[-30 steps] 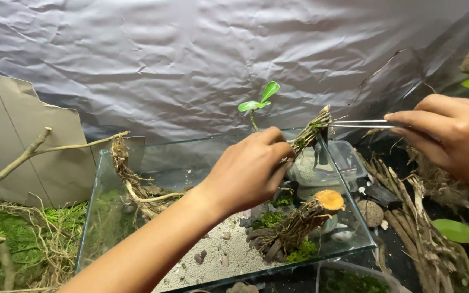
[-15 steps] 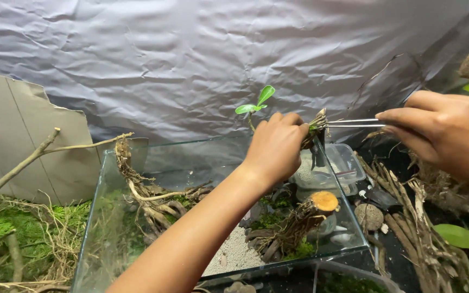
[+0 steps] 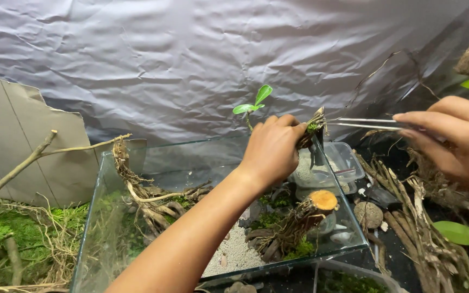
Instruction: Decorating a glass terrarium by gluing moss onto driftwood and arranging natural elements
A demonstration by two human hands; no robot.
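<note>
Reaching over the glass tank (image 3: 137,217), the left hand (image 3: 272,149) is closing its fingers around a rooted seedling (image 3: 309,127) above the tank's far rim, while the right hand (image 3: 460,138) is pinching metal tweezers (image 3: 362,123) at its roots. Light and fragile, it is best held by the root clump.

My left hand (image 3: 271,152) hides the root clump's (image 3: 314,126) lower part; my right hand (image 3: 457,138) runs off the frame's edge.
</note>
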